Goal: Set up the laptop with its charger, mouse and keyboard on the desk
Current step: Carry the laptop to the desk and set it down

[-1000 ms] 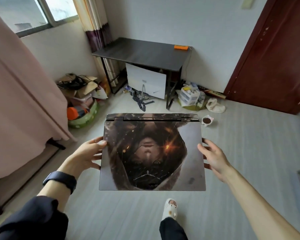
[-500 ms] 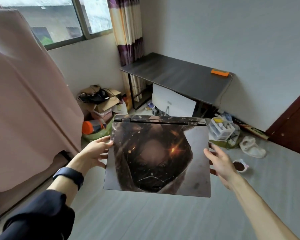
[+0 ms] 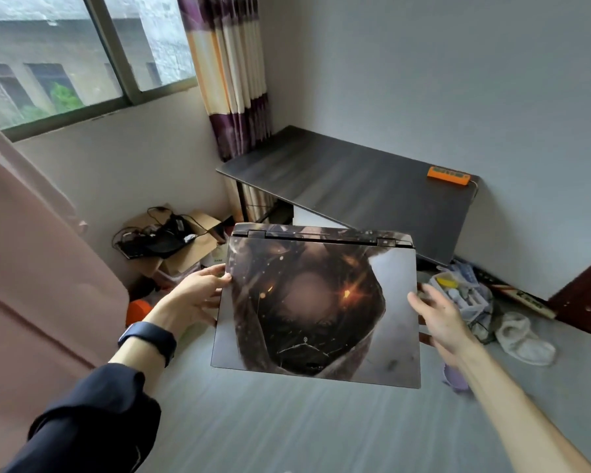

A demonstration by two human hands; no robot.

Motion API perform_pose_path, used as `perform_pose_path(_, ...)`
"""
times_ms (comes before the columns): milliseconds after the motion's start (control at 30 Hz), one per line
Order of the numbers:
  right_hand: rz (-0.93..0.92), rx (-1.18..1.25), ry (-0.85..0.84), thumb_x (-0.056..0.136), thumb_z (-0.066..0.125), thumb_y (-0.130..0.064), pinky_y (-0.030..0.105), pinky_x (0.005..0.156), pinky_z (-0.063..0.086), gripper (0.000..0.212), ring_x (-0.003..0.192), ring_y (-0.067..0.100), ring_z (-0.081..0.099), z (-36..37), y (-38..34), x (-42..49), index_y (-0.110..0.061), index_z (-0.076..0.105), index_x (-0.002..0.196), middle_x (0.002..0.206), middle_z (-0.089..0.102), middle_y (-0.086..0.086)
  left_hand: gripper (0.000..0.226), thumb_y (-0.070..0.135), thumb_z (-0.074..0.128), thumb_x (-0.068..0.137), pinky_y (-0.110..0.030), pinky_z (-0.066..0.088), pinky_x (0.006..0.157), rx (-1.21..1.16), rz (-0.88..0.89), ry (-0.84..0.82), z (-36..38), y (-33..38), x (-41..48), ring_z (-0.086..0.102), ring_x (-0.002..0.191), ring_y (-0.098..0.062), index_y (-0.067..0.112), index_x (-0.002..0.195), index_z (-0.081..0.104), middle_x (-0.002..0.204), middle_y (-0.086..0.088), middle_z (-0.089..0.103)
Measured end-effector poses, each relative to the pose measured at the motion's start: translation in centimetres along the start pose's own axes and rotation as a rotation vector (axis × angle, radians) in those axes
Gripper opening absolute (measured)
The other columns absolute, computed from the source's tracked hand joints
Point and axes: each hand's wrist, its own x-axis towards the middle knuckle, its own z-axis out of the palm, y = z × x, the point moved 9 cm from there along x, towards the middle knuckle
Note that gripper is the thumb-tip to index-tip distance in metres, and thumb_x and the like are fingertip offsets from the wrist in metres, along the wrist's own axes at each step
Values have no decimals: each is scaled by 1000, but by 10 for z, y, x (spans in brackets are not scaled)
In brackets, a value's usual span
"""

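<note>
Closed laptop (image 3: 316,307), lid printed with a dark hooded figure and orange sparks, carried flat in the air between two hands, hinge edge away from the person, above the grey floor (image 3: 287,428) and short of the desk. Left hand (image 3: 193,297), dark watch (image 3: 149,339) on the wrist and dark sleeve (image 3: 93,421) pushed up the forearm, grips the lid's left edge, thumb on top and fingers under. Right hand (image 3: 439,317), bare forearm, grasps the right edge, fingers partly hidden beneath. Dark wood-grain surface (image 3: 352,184) stands against the grey wall in the corner, with only an orange power strip (image 3: 448,175) lying at its far right end. Striped purple and cream curtain (image 3: 231,73) hangs beside the window (image 3: 65,52). Open cardboard box (image 3: 174,249) holding tangled black cables sits on the floor left of the desk. Clear plastic organiser (image 3: 458,291) and a white slipper (image 3: 522,337) lie on the floor to the right. Pink fabric (image 3: 31,268) fills the left side.
</note>
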Motion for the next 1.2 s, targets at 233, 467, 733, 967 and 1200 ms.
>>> perform_pose_path(233,66,16,61,100,60,-28,37,77,54,26,100,16,69,33,-30,131,-29,60,126,110,72,-8,34,21,58,99,-28,45,50,69,13,-53,6,107,140,45,67,-19,32,131,58,91,-12,56)
perform_pose_path(467,123,-1,95,101,58,-25,41,82,57,23,101,20,69,58,-47,277,-28,63,123,112,74,-3,25,21,56,100,-44,55,75,64,-40,-40,33,183,271,52,68,-24,35,121,61,72,-6,59)
perform_pose_path(733,219,-64,91,104,53,-28,43,91,48,32,89,6,55,92,-74,464,-28,51,135,118,62,-10,24,25,52,102,-54,53,82,92,-103,12,62,276,436,56,87,-26,34,122,61,117,-11,61)
perform_pose_path(967,387,-44,181,104,53,-23,40,79,46,42,96,14,58,114,-63,596,-21,47,146,123,61,-3,24,13,48,103,-15,38,35,287,-111,27,91,342,588,44,36,-12,8,121,63,55,-4,54)
perform_pose_path(1200,601,8,333,103,53,-24,56,102,41,46,123,30,52,134,-42,687,-26,43,148,136,58,3,15,20,51,102,-62,52,73,403,-226,-84,134,394,724,57,82,-31,14,111,62,112,-17,60)
